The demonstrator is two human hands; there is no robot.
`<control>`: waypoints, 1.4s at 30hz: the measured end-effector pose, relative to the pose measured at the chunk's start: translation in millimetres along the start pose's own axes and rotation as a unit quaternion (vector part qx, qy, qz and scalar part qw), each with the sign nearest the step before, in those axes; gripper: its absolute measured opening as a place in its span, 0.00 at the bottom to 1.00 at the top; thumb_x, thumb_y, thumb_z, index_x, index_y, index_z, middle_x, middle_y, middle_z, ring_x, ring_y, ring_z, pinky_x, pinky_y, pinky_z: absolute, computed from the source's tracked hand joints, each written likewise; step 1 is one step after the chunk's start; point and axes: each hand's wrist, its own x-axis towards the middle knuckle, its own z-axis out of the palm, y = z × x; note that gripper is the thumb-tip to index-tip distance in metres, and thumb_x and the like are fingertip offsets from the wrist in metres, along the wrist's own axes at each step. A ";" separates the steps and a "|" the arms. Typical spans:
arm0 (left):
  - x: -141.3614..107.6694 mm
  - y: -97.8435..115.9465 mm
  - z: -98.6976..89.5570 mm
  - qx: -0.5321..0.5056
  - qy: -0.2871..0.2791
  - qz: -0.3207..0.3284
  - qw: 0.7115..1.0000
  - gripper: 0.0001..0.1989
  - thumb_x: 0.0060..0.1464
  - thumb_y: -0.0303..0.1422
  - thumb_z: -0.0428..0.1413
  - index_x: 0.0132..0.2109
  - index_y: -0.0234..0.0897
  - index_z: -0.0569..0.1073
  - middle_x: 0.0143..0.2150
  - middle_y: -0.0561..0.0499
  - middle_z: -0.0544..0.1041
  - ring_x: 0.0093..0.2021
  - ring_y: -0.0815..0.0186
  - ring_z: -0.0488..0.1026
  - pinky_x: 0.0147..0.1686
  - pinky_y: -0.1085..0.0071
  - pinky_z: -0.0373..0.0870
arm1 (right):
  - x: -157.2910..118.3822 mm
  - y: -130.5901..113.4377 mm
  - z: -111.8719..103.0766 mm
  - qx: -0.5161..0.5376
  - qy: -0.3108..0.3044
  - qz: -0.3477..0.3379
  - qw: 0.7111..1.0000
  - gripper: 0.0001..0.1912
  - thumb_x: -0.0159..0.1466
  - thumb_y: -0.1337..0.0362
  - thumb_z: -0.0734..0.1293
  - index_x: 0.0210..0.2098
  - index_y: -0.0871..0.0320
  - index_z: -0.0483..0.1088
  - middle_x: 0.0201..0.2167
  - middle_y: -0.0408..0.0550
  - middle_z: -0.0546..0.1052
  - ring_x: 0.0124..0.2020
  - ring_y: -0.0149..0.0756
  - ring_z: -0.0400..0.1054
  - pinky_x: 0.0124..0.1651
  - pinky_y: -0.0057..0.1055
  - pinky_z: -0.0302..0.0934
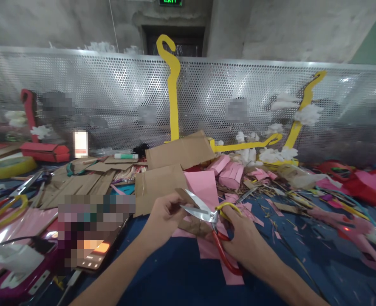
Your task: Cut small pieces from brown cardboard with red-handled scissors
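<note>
My right hand (238, 229) grips scissors (211, 216) with one yellow and one red handle loop. Their blades are spread and point left, toward my left hand. With bent, pinched fingers, my left hand (162, 219) holds a small piece of brown cardboard (182, 193) beside the blade tips; its far end passes behind the upper blade. Under the scissors lie a cardboard scrap (192, 227) and strips of pink paper (232, 272). Just beyond my hands are a cardboard sheet (156, 187) and a pink sheet (203, 185).
A phone (94, 255) and a purple box-like device (31, 272) lie at left, near other scissors (6, 210) and a tape roll (11, 167). Yellow hooked stands (174, 102) rise before a perforated metal screen (111, 85). A pink glue gun (343, 223) lies at right among scraps.
</note>
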 end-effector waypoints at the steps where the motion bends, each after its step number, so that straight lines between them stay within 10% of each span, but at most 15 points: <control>1: -0.1 -0.2 0.0 -0.001 0.002 0.001 1.000 0.09 0.53 0.22 0.56 0.38 0.34 0.80 0.38 0.47 0.81 0.39 0.63 0.76 0.41 0.67 0.70 | 0.0 0.2 0.2 0.001 0.001 -0.002 1.000 0.10 0.54 0.67 0.68 0.32 0.55 0.61 0.31 0.44 0.69 0.32 0.37 0.61 0.34 0.30 0.55; 42: -0.2 -4.5 1.0 -0.041 0.015 -0.036 0.998 0.08 0.55 0.35 0.61 0.36 0.32 0.77 0.33 0.46 0.80 0.35 0.62 0.77 0.39 0.65 0.73 | -2.8 -2.1 11.8 0.083 -0.031 0.005 0.996 0.12 0.56 0.68 0.67 0.30 0.53 0.56 0.21 0.36 0.65 0.22 0.29 0.56 0.24 0.25 0.49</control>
